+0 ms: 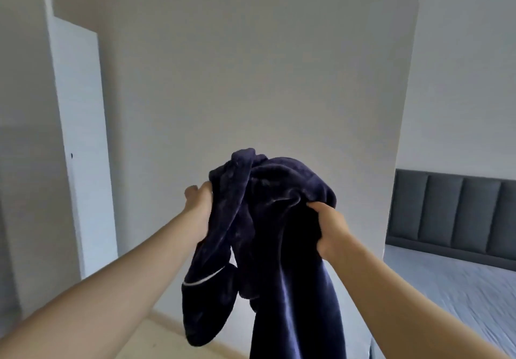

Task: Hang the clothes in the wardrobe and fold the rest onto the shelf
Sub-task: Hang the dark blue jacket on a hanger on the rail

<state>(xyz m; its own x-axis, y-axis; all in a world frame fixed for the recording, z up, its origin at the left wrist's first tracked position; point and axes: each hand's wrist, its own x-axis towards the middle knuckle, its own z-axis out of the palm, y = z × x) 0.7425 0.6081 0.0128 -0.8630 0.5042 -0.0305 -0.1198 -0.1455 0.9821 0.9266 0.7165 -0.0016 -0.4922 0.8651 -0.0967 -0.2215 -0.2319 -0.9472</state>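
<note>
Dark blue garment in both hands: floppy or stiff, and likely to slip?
Likely floppy: the dark blue garment bunches between the left hand and right hand and hangs limp below. Probably grippy: its surface looks fuzzy. Perhaps hefty: thick folds.

I note a plain pale grey wall (251, 65) filling the middle of my view, matt and unmarked, evenly lit by soft daylight; its source is out of frame. At the left a tall white panel (81, 135) stands upright against a grey surface, with one small dark hole near its left edge; I cannot tell whether it is a door. The wall ends in a vertical corner on the right, beyond which a second, lighter wall (469, 65) sits further back. Against that wall is a bed: a grey upholstered headboard (452, 213) in vertical padded sections, with a grey-blue sheet (460, 289) below it. The floor (150, 339) is pale beige, with a light skirting board (178, 322) at the wall's foot.
</note>
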